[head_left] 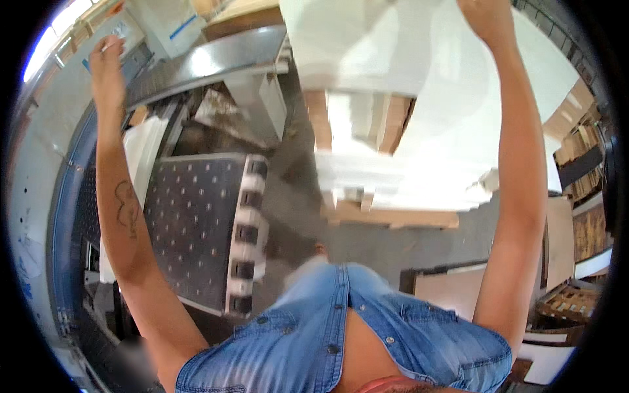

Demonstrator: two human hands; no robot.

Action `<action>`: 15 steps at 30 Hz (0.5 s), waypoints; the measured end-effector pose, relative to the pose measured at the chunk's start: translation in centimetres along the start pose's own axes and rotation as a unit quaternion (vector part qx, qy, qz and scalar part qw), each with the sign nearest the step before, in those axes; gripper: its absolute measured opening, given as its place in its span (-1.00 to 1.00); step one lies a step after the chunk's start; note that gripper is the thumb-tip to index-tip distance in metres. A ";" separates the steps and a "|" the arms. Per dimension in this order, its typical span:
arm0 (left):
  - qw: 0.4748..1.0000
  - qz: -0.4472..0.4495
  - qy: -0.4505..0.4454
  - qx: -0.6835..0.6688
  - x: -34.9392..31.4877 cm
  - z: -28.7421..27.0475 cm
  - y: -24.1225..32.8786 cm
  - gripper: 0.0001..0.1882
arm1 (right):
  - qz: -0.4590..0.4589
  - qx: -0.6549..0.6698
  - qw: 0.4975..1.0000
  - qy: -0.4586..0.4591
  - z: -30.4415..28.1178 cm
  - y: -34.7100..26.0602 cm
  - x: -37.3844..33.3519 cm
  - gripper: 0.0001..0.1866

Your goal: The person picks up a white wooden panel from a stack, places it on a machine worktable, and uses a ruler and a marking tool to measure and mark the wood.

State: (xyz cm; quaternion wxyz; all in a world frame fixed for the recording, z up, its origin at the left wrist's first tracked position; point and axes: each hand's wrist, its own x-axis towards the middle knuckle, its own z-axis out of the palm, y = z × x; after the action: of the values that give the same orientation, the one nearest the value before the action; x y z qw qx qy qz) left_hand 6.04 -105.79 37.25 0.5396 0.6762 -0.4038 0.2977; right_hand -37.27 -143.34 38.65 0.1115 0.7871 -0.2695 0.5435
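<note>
Reaching toward the top of the frame are two bare hands. The left hand [107,56], upper left, has bent fingers near a shiny metal surface [223,56]; whether it grips anything I cannot tell. The right hand [488,18] is cut off by the top edge, fingers out of frame, so its grip cannot be told either. It overlaps the white stack [452,124], which fills the upper centre and right; its layers are too washed out to count. One recess with brown sides shows in the stack, and one pale brown base [400,217] beneath it.

Left of centre sits one dark table [196,223] dotted with many small pale spots, with five dark blocks along its right edge, its left part hidden behind the left forearm. One blue strip [183,27] marks a pale panel, upper left. Blue marks [26,280] at the left edge are too blurred to read. Boards [580,141] crowd the far right, curved and dim. One denim garment [341,327] spans the lower centre.
</note>
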 end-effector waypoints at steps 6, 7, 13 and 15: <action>0.996 0.059 -0.032 -0.067 11.4 13.2 -0.1 -0.32 | -0.218 -0.058 0.968 0.107 5.6 2.8 7.3 -0.41; 0.994 0.067 -0.024 -0.083 13.1 16.0 -0.1 -0.32 | -0.213 -0.066 0.972 0.069 5.8 2.8 7.9 -0.38; 0.996 0.025 -0.019 -0.082 25.8 28.6 -1.2 -0.29 | -0.056 -0.081 0.988 -0.120 9.2 0.9 6.6 -0.49; 0.974 0.011 -0.068 -0.217 29.8 34.1 -1.8 -0.24 | -0.073 -0.100 0.988 -0.087 8.8 1.1 6.3 -0.57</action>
State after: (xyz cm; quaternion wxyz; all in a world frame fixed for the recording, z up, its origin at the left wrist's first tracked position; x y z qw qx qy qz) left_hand 21.29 -145.41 53.15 0.6413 0.5575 -0.5016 0.1621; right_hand -29.17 -150.31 40.93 0.2059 0.8336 -0.2727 0.4339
